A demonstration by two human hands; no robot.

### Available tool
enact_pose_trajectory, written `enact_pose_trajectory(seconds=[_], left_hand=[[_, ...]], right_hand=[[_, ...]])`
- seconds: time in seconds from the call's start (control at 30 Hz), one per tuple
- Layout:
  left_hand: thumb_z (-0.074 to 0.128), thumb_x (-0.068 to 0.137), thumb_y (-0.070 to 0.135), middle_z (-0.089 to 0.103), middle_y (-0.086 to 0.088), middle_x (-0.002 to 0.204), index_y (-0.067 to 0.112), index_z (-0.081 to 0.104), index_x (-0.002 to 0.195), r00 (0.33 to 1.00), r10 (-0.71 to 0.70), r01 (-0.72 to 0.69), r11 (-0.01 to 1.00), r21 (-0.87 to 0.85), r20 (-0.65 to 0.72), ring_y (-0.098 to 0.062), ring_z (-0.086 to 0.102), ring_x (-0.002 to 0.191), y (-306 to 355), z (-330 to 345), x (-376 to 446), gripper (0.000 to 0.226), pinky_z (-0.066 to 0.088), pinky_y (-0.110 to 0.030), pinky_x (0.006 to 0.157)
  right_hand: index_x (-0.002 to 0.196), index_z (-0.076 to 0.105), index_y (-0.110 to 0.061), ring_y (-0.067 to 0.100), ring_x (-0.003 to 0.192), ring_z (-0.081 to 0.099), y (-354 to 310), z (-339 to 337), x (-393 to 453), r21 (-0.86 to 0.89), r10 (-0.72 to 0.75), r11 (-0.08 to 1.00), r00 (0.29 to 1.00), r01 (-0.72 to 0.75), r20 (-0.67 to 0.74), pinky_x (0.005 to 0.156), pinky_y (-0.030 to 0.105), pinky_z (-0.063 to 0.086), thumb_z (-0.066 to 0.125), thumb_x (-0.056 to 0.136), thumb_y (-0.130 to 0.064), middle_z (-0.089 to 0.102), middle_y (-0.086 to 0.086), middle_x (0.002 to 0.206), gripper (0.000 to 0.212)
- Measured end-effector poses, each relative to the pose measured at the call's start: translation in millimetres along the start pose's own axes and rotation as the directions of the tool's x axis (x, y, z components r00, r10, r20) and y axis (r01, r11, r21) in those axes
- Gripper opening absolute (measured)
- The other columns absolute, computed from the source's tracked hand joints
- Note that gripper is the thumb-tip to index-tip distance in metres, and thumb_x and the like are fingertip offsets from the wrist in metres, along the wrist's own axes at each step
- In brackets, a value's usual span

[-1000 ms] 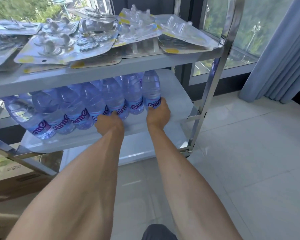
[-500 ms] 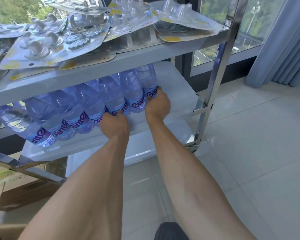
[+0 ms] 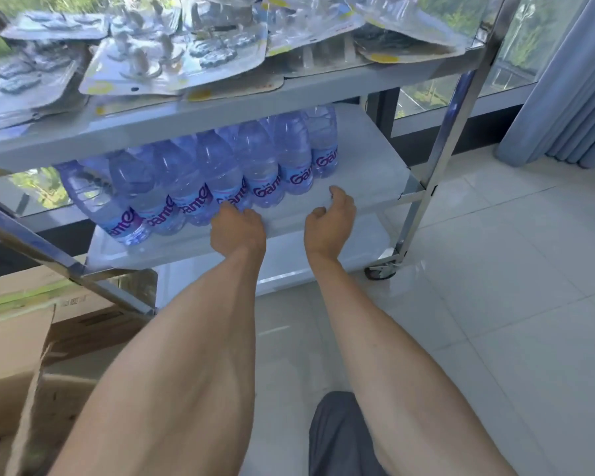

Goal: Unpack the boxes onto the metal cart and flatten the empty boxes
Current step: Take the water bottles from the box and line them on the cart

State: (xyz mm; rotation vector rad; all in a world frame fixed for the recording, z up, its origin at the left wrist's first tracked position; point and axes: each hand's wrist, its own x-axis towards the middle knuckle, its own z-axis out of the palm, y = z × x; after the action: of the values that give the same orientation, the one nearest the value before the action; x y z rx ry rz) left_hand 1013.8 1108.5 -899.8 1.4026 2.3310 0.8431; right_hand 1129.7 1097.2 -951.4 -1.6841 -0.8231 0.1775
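Letting go, the right hand (image 3: pixel 328 219) is now hovering, fingers loosely curled, off the clear plastic bottles (image 3: pixel 220 176). The left hand (image 3: pixel 237 228) is still touching one, fingertips hidden, on the smooth metal cart (image 3: pixel 368 166).

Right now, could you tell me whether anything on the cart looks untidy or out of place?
The blister packs on the top shelf lie in a loose, overlapping heap, some edges overhanging the front. The water bottles on the middle shelf stand upright in a tidy row. Nothing looks spilled or damaged.
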Motion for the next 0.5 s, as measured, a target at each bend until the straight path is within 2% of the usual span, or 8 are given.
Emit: enact_pose_trajectory(seconds=[0.1,0.2,0.27,0.37,0.43,0.5], left_hand=[[0.049,0.095,0.018,0.064,-0.014,0.119,0.008,0.062,0.114,0.999,-0.02,0.02,1.0,0.002,0.032,-0.035,0.06,0.112,-32,-30,-4,0.025,0.046,-0.036,0.091],[0.049,0.092,0.015,0.065,-0.016,0.111,0.007,0.061,0.1,0.998,-0.012,0.017,0.997,-0.08,0.069,-0.036,0.059,0.107,-69,-59,-7,0.017,0.044,-0.033,0.081],[0.05,0.091,0.014,0.067,-0.015,0.108,0.005,0.064,0.1,0.998,-0.022,0.031,0.987,-0.156,0.06,-0.035,0.06,0.106,-89,-78,-7,0.019,0.041,-0.031,0.077],[0.052,0.09,0.016,0.07,-0.012,0.098,0.008,0.069,0.094,1.0,0.007,-0.008,0.955,-0.298,-0.005,-0.03,0.062,0.093,-112,-116,4,0.019,0.04,-0.028,0.074],[0.056,0.088,0.018,0.07,-0.005,0.086,0.014,0.066,0.082,0.996,0.019,-0.052,0.907,-0.418,-0.083,-0.023,0.062,0.083,-133,-148,17,0.012,0.042,-0.027,0.07],[0.061,0.086,0.018,0.065,0.003,0.075,0.017,0.063,0.078,0.981,-0.005,-0.097,0.854,-0.511,-0.194,-0.012,0.059,0.072,-166,-184,29,0.009,0.042,-0.018,0.065]], right_hand=[[0.118,0.061,-0.001,0.031,0.107,0.054,-14,-6,-40,-0.026,0.024,0.999,0.999,-0.023,0.044,0.084,0.033,0.041,0.052,0.073,0.009,0.059,0.015,0.115,0.047],[0.119,0.061,-0.006,0.026,0.104,0.058,-32,-7,-80,-0.016,0.149,0.989,0.977,-0.148,0.154,0.079,0.027,0.037,0.05,0.081,0.005,0.062,0.01,0.115,0.041],[0.113,0.064,-0.008,0.028,0.102,0.06,-46,-2,-106,-0.019,0.185,0.983,0.966,-0.185,0.18,0.076,0.025,0.034,0.05,0.084,0.002,0.066,0.008,0.11,0.034],[0.105,0.069,-0.006,0.033,0.096,0.063,-80,10,-152,0.034,0.109,0.993,0.977,-0.117,0.181,0.074,0.026,0.037,0.048,0.087,-0.001,0.072,0.012,0.101,0.028],[0.101,0.07,-0.005,0.034,0.088,0.063,-106,21,-187,0.107,0.035,0.993,0.978,-0.058,0.206,0.071,0.025,0.036,0.047,0.086,0.0,0.073,0.013,0.094,0.028],[0.099,0.069,-0.004,0.031,0.079,0.063,-131,35,-223,0.171,-0.033,0.985,0.957,-0.018,0.29,0.069,0.023,0.038,0.049,0.084,0.0,0.071,0.011,0.085,0.026]])
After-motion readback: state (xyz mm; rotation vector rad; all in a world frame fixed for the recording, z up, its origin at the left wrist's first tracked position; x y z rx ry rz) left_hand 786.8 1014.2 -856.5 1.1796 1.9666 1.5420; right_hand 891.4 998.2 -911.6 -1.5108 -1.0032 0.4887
